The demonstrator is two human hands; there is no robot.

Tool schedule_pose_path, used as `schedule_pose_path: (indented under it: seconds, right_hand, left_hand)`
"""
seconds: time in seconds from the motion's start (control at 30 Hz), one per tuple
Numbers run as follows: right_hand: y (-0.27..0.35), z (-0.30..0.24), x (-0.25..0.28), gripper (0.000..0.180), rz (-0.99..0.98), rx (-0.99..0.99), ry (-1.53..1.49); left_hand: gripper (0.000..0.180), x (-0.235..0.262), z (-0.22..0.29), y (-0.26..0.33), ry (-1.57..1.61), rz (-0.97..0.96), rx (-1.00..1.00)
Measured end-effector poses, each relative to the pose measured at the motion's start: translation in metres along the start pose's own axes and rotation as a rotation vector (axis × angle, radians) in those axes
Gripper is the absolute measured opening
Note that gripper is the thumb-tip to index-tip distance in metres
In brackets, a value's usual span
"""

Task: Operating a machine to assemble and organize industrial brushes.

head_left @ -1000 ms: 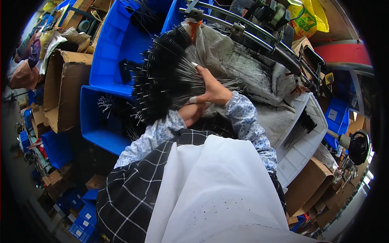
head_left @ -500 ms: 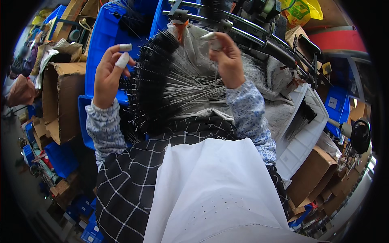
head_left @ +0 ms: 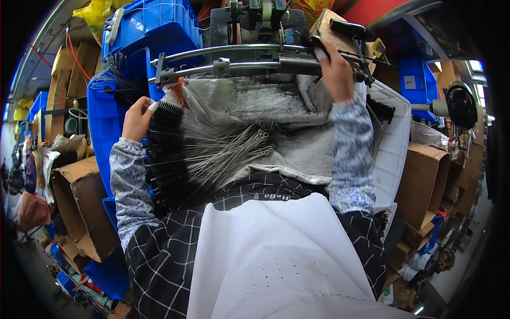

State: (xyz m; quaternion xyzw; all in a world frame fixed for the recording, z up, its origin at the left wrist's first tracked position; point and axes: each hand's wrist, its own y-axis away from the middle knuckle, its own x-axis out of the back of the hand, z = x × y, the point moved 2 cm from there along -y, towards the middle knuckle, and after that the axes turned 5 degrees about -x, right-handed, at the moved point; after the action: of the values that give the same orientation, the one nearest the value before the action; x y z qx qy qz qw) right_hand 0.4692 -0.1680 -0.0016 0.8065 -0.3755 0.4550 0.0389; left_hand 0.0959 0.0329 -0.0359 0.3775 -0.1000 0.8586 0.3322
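A fan of wire brushes with black bristles [head_left: 167, 154] lies across my lap on a grey cloth, looped wire ends pointing right. At its upper left edge is my left hand [head_left: 138, 119], thumb and forefinger pinched at the bristle tips of a brush. White tape wraps that thumb. My right hand [head_left: 337, 77] reaches up to the right end of a machine's metal bars [head_left: 244, 66]. Its fingers are closed around something dark that I cannot make out; white tape shows on a finger there too.
Blue bins [head_left: 154, 32] stand at the upper left, one holding more wire brushes. A white crate [head_left: 393, 138] with brushes is on the right. Cardboard boxes [head_left: 85, 207] flank both sides, and a small black fan [head_left: 461, 105] is at the far right.
My view has shifted, bringing the machine bars more fully into sight. My left hand has closed at the brushes' edge. My right hand has moved from above the wires to the bars' right end.
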Motion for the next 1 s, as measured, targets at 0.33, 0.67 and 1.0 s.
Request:
schedule_pose_path:
  seconds: [0.33, 0.67, 1.0]
  right_hand:
    - [-0.069, 0.049, -0.07, 0.025, 0.049, 0.188, 0.448]
    - [-0.067, 0.046, -0.07, 0.025, 0.032, 0.324, 0.391]
    - [-0.069, 0.047, -0.067, 0.027, 0.045, 0.298, 0.476]
  left_hand:
    - [0.011, 0.019, 0.013, 0.005, 0.373, 0.202, -0.124]
    - [0.018, 0.097, 0.056, 0.018, 0.402, 0.556, -0.443]
    - [0.019, 0.061, 0.061, 0.028, 0.446, 0.492, -0.425]
